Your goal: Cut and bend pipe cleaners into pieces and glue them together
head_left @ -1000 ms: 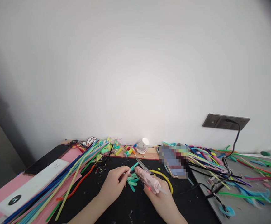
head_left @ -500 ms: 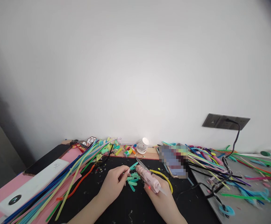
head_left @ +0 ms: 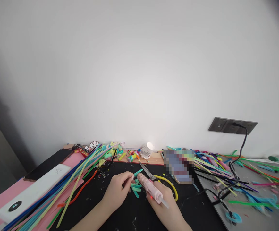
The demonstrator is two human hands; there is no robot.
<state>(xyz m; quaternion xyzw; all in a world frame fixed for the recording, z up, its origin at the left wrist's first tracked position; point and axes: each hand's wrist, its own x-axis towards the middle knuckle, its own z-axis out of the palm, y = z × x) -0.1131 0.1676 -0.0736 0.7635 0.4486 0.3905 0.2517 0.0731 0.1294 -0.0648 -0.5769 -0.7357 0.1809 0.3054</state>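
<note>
My right hand [head_left: 164, 200] is wrapped round a pink hot glue gun [head_left: 149, 187], its nozzle end pointing up and left. A clear glue stick [head_left: 164, 203] sticks out of the gun's back end, and a small red light glows on its side. My left hand [head_left: 117, 189] is closed in a pinch on a short green pipe cleaner piece [head_left: 138, 172], close to the gun's front. Below the fingertips lie several more cut green pieces [head_left: 136, 192]. Scissors [head_left: 147, 170] rest just beyond the gun, and a bent yellow pipe cleaner [head_left: 170, 183] curves beside my right hand.
A paper cup [head_left: 146, 150] stands upside down by the wall. Bundles of long pipe cleaners [head_left: 57, 187] and a white power bank [head_left: 33, 192] lie left. On the right are a phone [head_left: 178, 166], more pipe cleaners [head_left: 262, 203] and a black cord [head_left: 244, 141] plugged into a wall socket.
The glue gun has shifted slightly left and toward me, uncovering more of the scissors. My left hand has stayed nearly in place with the green piece.
</note>
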